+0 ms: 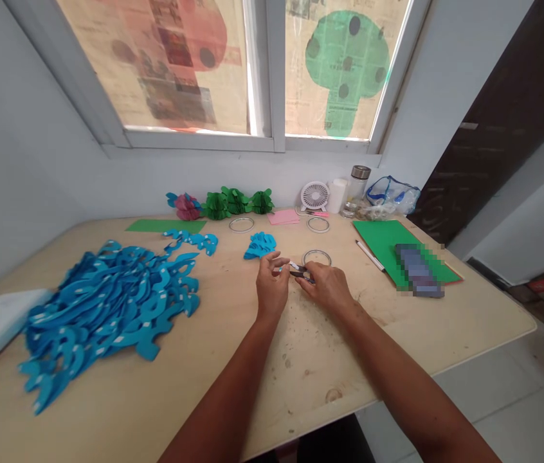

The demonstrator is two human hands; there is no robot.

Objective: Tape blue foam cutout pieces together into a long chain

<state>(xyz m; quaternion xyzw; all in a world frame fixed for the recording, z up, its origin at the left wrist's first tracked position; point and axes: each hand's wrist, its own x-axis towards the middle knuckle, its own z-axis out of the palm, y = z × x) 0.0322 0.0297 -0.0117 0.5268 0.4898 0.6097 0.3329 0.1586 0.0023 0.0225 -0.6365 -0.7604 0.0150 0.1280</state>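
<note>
Ample room to front edge | left hand: grip unclear | right hand: clamped on dark tool

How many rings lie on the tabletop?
3: one ring before the green figures, another ring before the white fan, a third ring just beyond the right hand, which partly hides it.

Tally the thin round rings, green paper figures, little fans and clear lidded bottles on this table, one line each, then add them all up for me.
Thin rings: 3
Green paper figures: 3
Fan: 1
Clear bottle: 1
Total: 8
</note>
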